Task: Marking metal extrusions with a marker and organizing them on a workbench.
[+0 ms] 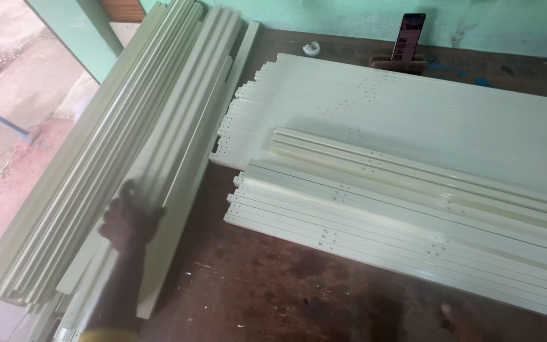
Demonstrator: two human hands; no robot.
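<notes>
The leaning stack of pale strips [140, 145] stands slanted at the bench's left edge, steadied by the left hand [128, 221], fingers spread flat against it, not closed; more drilled white strips [400, 209] lie flat on the brown workbench [254, 291]; the right hand is unseen

cream-white strips [413, 215] with small dark dots lie on a stained brown table [273, 291] by a mint-green wall [489, 22].

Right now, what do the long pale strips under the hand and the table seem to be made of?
The strips look like plastic or coated metal: smooth, cream, slightly glossy, with small drilled holes in the flat ones. The left hand rests on them. The table looks like dark, stained, worn wood.
</notes>
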